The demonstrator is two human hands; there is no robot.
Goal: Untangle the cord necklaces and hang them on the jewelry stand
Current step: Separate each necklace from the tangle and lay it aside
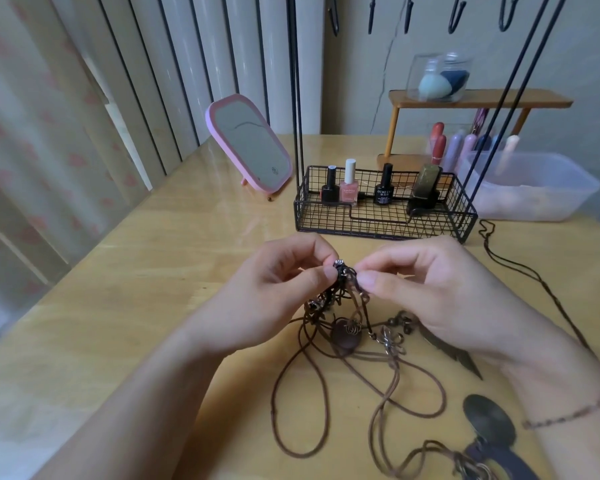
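A tangle of brown cord necklaces with metal beads and pendants lies on the wooden table and rises to my fingers. My left hand pinches the top of the knot at a silver bead, and my right hand pinches the same knot from the other side. Loose cord loops trail toward me. A brown oval pendant and a leaf pendant lie under the hands. The black jewelry stand rises behind, its hooks at the top edge, black cords hanging from it.
The stand's wire basket holds several nail polish bottles. A pink mirror stands at the back left. A clear plastic tub and a wooden shelf with a sponge jar sit at the back right. Another cord and a dark disc pendant lie to the right.
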